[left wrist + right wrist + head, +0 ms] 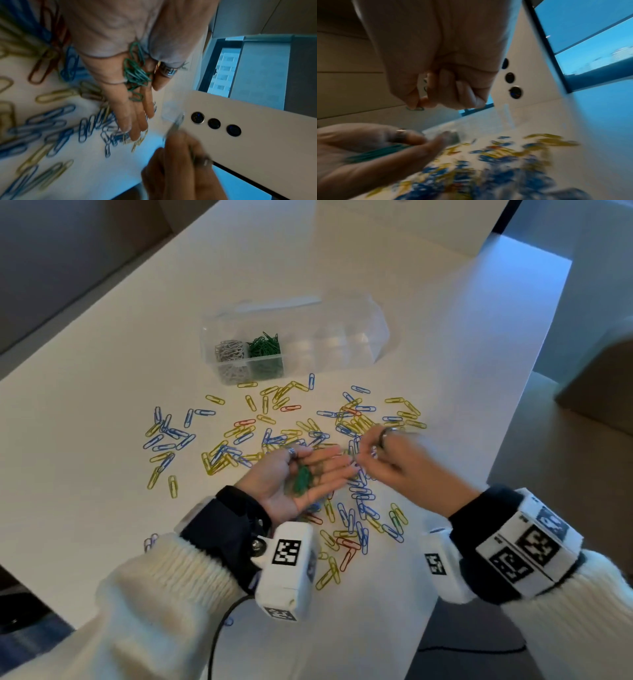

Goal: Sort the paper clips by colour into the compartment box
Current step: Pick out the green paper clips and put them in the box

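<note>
White table [102, 392] fills the head view, with blue, yellow and red clips [260, 436] spread out in front of the clear compartment box [342, 337], which holds white and green ones. Left hand [118, 75], seen from its wrist, lies palm up and flat, carrying green clips [135, 73]. Right hand [440, 86], seen from its wrist, is curled; it seems to pinch one green clip [418, 108], though blur makes this unsure.

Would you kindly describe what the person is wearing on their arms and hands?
Both arms have fluffy cream knit sleeves over dark cuffs. Each wrist carries a white camera box with black-and-white square markers. A black cable trails from the left one. The left hand and right hand each wear a silver ring.
</note>
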